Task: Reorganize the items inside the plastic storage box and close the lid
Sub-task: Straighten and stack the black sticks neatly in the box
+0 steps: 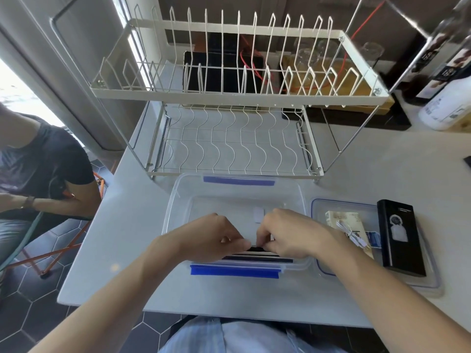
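A clear plastic storage box (175,200) with blue latches stands open on the white table in front of me. Flat black-and-white items (257,256) stand on edge against its near wall. My left hand (211,235) and my right hand (288,235) are both inside the box, fingertips pinching the top edge of one of these flat items. A small white object (258,214) lies on the box floor beyond my fingers. The clear lid (430,284) lies to the right of the box, bearing a cream carton (341,217), a coiled white cable (353,235) and a black box (398,235).
A white two-tier wire dish rack (237,93) stands directly behind the box. Bottles and a white tub (443,108) stand at the far right. Another person sits at the left by the table's edge on a chair (51,253).
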